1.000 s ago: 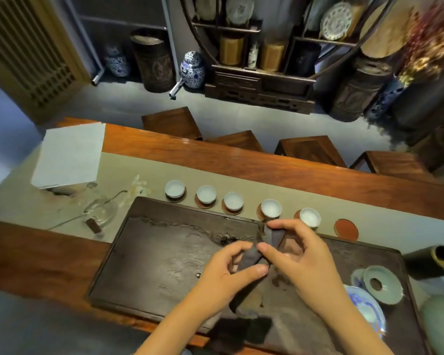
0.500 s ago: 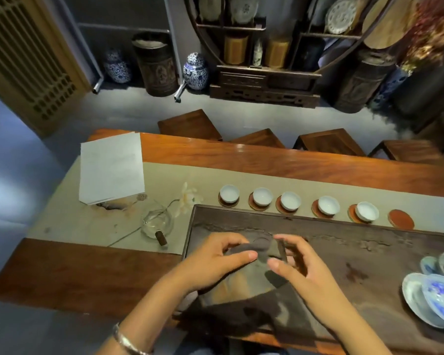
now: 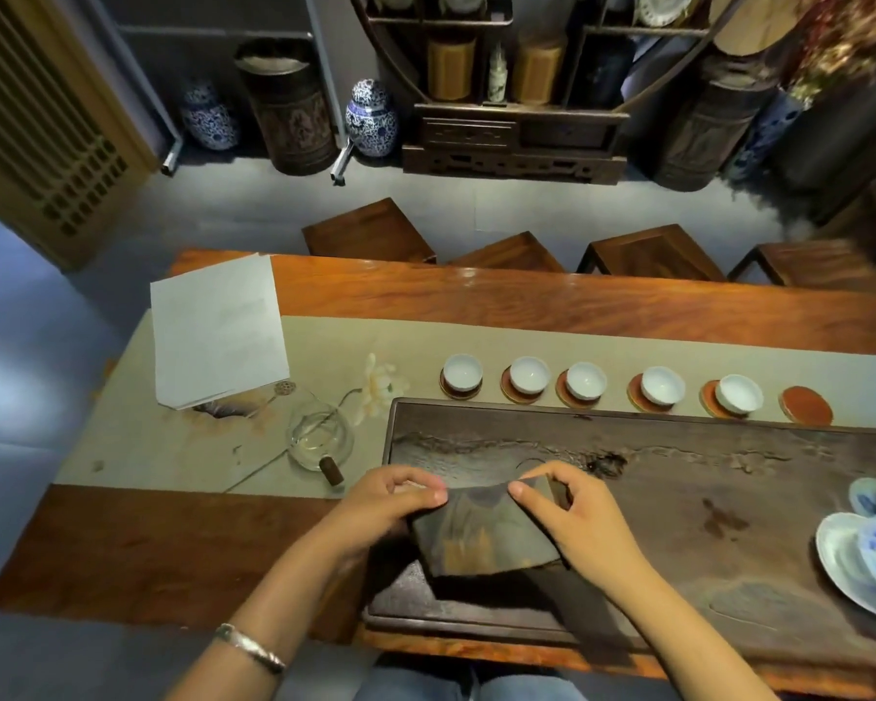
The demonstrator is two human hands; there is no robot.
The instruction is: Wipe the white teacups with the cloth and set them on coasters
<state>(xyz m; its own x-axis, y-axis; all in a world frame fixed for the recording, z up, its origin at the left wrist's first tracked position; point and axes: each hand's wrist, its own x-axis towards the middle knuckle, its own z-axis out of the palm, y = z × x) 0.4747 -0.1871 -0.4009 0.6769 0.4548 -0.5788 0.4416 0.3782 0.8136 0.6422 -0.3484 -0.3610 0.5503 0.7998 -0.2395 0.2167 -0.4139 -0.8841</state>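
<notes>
Hands, left hand (image 3: 383, 503) and right hand (image 3: 565, 513), pinch the cloth (image 3: 481, 533) corners; beyond it the lone empty coaster (image 3: 806, 404) lies rightward (nearer the right hand).

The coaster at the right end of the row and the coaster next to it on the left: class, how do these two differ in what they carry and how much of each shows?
The right-end coaster is bare, while its neighbour coaster carries a white teacup. The right-end coaster shows its whole reddish top; the neighbour shows only a crescent beside its cup. Both are round, reddish and lie on the beige runner.
</notes>
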